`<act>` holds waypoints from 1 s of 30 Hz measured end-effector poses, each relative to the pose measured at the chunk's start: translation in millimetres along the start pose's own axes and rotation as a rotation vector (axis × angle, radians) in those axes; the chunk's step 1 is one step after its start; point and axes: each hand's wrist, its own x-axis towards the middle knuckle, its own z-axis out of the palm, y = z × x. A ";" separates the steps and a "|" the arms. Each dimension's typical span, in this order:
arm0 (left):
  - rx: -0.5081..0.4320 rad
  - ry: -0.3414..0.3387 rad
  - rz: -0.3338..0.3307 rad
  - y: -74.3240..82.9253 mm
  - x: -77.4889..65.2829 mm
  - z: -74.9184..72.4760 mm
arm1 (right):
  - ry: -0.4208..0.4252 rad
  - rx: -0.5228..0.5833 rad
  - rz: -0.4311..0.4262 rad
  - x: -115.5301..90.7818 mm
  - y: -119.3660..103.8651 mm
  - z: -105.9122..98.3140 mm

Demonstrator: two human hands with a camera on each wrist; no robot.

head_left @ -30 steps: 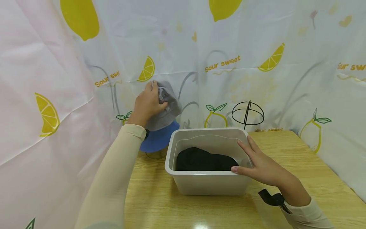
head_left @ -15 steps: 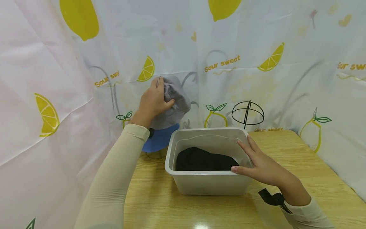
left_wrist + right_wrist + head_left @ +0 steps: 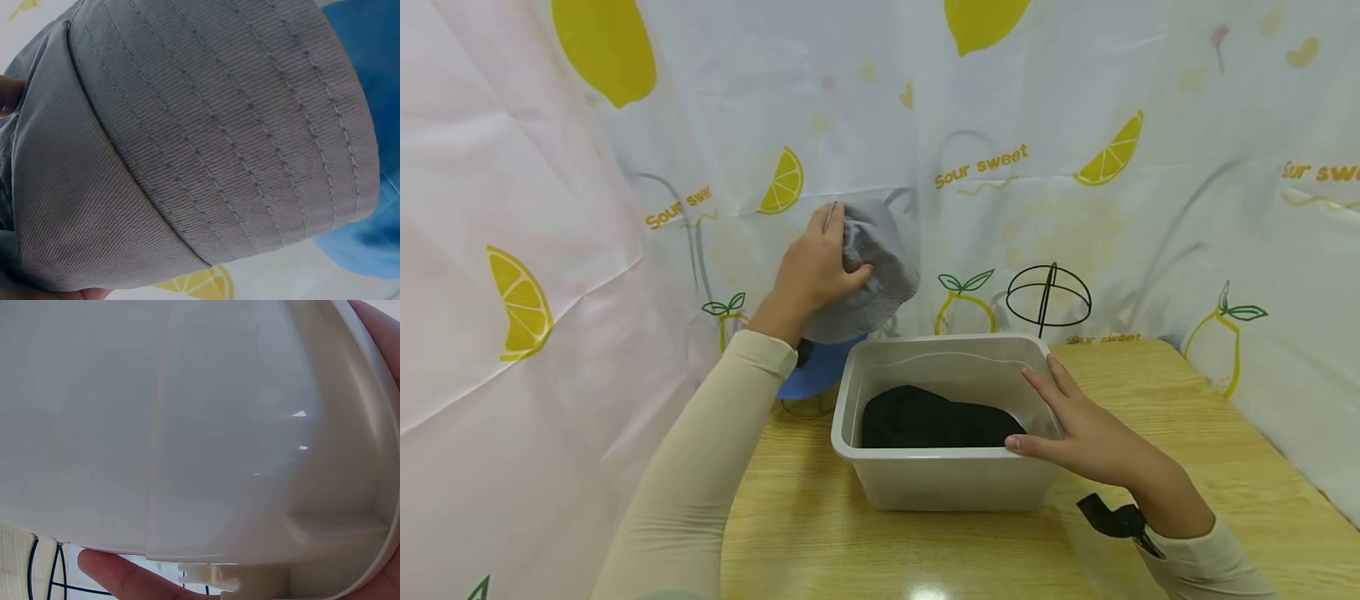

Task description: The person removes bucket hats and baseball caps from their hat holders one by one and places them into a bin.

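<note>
My left hand (image 3: 817, 268) holds a grey bucket hat (image 3: 880, 271) in the air, left of and above the bin. In the left wrist view the hat's stitched brim (image 3: 250, 119) fills most of the picture, and only bits of the fingers show. Beneath this hand, a blue hat (image 3: 820, 369) sits on a wire stand (image 3: 811, 406), partly hidden by the grey one. My right hand (image 3: 1090, 433) grips the rim of a pale plastic bin (image 3: 955, 483) at its right end, thumb over the front edge. Inside the bin lies dark cloth (image 3: 936, 421), probably a black hat.
A bare black wire hat stand (image 3: 1048, 296) rises behind the bin's right back corner. The wooden table (image 3: 1157, 400) extends to the right. Lemon-printed curtain (image 3: 880, 100) hangs close behind and along the left side.
The left hand has carried the grey bucket hat to the right, away from over the blue hat and toward the bin. The right hand and bin stay in place.
</note>
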 end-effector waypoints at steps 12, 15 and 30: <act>-0.033 -0.011 0.073 19.2 -3.8 1.1 | 0.009 0.046 -0.016 1.1 0.7 0.2; -0.032 -0.031 0.082 22.8 -5.9 2.6 | 0.007 0.059 -0.022 1.5 0.8 -0.1; -0.035 -0.085 0.177 45.6 -15.2 10.5 | 0.012 0.080 -0.025 1.8 0.0 0.2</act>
